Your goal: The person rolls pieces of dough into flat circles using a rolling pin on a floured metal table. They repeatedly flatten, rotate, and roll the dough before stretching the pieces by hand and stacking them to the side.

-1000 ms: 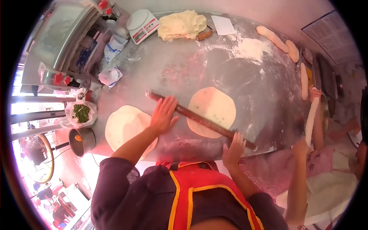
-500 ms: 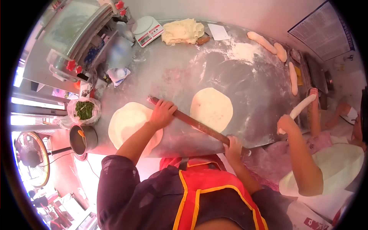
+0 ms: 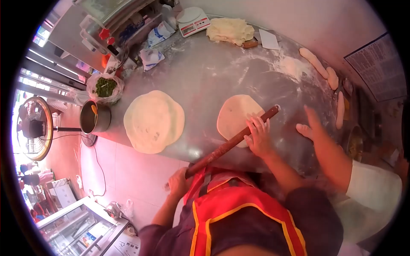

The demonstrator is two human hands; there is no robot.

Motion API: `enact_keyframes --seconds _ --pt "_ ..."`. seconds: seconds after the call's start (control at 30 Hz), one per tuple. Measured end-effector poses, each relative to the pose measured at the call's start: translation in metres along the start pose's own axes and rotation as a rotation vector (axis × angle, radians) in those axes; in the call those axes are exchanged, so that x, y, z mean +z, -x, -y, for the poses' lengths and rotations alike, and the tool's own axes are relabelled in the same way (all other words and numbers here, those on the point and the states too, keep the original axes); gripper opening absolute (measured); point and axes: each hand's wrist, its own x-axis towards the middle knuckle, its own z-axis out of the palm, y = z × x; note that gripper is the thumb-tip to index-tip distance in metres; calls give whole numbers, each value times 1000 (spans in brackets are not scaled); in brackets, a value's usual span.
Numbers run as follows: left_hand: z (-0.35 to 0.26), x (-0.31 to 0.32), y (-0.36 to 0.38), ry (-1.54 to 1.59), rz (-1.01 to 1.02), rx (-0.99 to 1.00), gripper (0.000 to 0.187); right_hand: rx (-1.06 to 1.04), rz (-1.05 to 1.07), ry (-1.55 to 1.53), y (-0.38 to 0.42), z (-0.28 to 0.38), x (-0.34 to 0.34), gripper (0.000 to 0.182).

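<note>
A long brown wooden rolling pin [image 3: 218, 154] slants across the table's front edge. Its lower left end is wrapped by my left hand [image 3: 178, 181], close to the red apron. My right hand [image 3: 259, 138] grips it near the upper right end, fingers laid over the wood. Beneath that end lies a flat round dough sheet [image 3: 232, 113], partly hidden by the pin and my right hand. To the left, a larger dough sheet [image 3: 153, 121] with a wavy edge lies on the table, with neither hand touching it.
A co-worker's hand [image 3: 311, 126] reaches over the metal table [image 3: 196, 81] from the right. At the back are a scale [image 3: 193, 21], a dough mass [image 3: 230, 30] and dough strips [image 3: 314, 62]. A pot [image 3: 96, 117] and bagged greens [image 3: 105, 87] stand left.
The rolling pin has swung round: its left end dropped toward my body and its right end rose over the right dough sheet. The co-worker's hand no longer shows the dough strip.
</note>
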Motion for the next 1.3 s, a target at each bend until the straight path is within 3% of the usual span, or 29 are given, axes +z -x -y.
enact_keyframes --seconds 0.1,0.2,0.3,0.37,0.43,0.53,0.63,0.7,0.77,0.83,0.87,0.93,1.0,1.1,1.2,1.3 --pt "2 -16 0 56 290 -166 36 -81 12 -117 -28 -3 35 56" --pt "18 -44 -13 -33 296 -186 40 -133 119 -54 -119 14 68 54" --pt "44 -63 -31 -20 200 -222 38 -315 -17 54 -201 30 106 52" --pt "39 -79 -41 -2 176 -205 36 -177 -120 -143 -232 46 120 51" --pt "49 -64 -34 -33 254 -176 37 -234 8 -58 -199 35 109 52" --pt "46 -41 -18 -89 271 -113 37 -99 100 -82 -105 15 74 54" --pt "37 -51 -20 -88 315 -150 37 -110 106 -100 -102 17 65 52" --pt "46 -60 -29 -38 279 -139 38 -175 161 28 -156 29 89 51" --pt "53 -69 -38 -63 198 -208 38 -152 149 -83 -219 48 107 57" --pt "42 -81 -46 -91 148 -268 38 -167 79 -146 -227 48 114 57" --pt "40 -76 -41 -83 165 -254 37 -171 48 -180 -224 50 116 58" --pt "38 -53 -28 -60 205 -214 36 -229 246 116 -171 32 81 55" --pt "27 -28 -14 -106 285 -182 33 -72 197 -90 -94 -2 57 59" --pt "7 -15 -5 -57 285 -179 34 -23 171 -113 -30 -16 22 61" --pt "10 -10 -2 -83 307 -228 35 -74 41 -169 -86 -10 55 58" --pt "1 -8 -6 -107 354 -221 36 -34 68 -212 -94 -1 58 59"
